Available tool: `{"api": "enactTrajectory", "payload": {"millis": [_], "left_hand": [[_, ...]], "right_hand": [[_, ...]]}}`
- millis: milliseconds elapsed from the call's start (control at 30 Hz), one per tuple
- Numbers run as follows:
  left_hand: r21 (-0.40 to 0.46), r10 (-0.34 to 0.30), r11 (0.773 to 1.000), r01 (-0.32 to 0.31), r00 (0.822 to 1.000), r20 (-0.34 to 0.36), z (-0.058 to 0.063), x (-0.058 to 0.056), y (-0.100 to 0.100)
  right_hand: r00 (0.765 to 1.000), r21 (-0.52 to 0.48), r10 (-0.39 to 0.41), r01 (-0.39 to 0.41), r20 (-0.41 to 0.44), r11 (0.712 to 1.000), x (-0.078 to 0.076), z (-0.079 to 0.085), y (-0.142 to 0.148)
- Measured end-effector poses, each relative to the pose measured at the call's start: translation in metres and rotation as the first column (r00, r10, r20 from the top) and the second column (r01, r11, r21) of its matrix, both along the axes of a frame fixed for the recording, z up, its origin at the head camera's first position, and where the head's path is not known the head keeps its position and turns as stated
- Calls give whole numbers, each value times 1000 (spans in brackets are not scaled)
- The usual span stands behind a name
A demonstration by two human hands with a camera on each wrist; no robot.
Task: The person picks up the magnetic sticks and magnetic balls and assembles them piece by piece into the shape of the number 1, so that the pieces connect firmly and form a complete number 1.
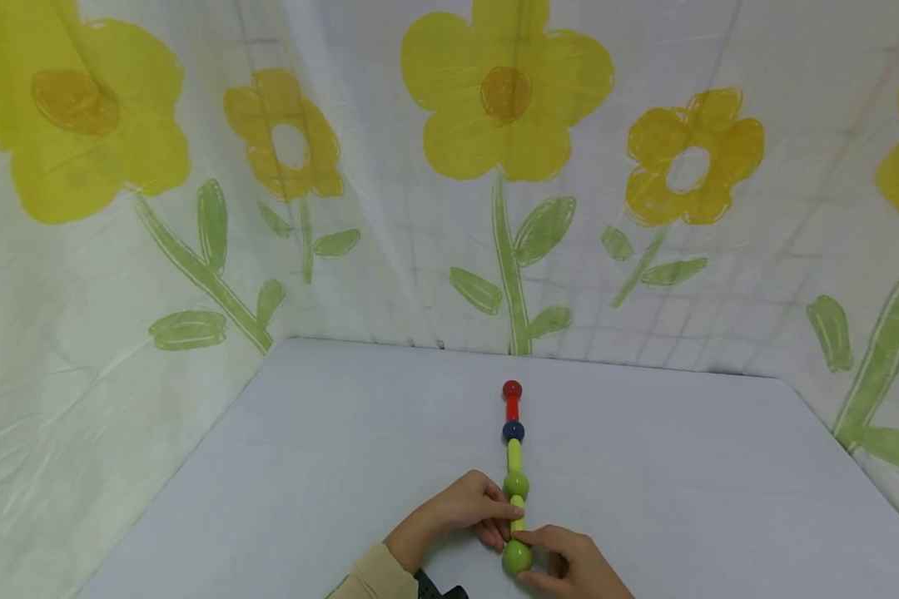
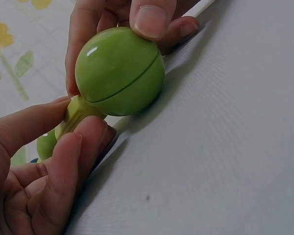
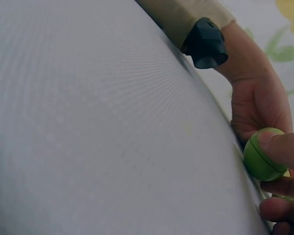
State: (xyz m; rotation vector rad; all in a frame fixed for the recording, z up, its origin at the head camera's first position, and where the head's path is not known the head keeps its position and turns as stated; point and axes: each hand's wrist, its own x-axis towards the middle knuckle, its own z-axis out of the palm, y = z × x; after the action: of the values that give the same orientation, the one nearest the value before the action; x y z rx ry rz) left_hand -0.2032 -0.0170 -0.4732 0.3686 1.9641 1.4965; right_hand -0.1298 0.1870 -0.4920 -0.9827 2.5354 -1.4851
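A line of balls and rods lies on the table, running away from me. Closest is a green ball (image 1: 518, 557), which my right hand (image 1: 577, 559) pinches between thumb and fingers. Just beyond it, my left hand (image 1: 474, 509) pinches a yellow-green rod (image 2: 78, 113) between thumb and fingers. In the left wrist view that rod's end meets the ball. Farther along come a second green ball (image 1: 516, 484), another yellow-green rod (image 1: 514, 455), a dark blue ball (image 1: 514, 430), a red rod (image 1: 513, 408) and a red ball (image 1: 512, 389) at the far end.
The white table (image 1: 682, 466) spreads to both sides of the line. A white curtain (image 1: 382, 249) painted with yellow flowers hangs behind and beside it. On the left wrist sits a black device (image 3: 206, 44), next to a beige sleeve (image 3: 179, 17).
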Motion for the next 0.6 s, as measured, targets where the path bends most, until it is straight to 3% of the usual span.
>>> {"api": "enactTrajectory", "payload": {"millis": [267, 433, 600], "left_hand": [[-6, -11, 1000, 11, 1000, 10, 0, -1, 1], [-14, -5, 1000, 5, 1000, 24, 1, -1, -4], [-27, 9, 1000, -9, 1000, -27, 7, -5, -17]], "right_hand": [[1000, -1, 4, -4, 4, 1000, -1, 0, 2], [998, 7, 9, -10, 64, 1000, 1, 3, 2], [998, 53, 1, -5, 70, 999, 0, 6, 7]]}}
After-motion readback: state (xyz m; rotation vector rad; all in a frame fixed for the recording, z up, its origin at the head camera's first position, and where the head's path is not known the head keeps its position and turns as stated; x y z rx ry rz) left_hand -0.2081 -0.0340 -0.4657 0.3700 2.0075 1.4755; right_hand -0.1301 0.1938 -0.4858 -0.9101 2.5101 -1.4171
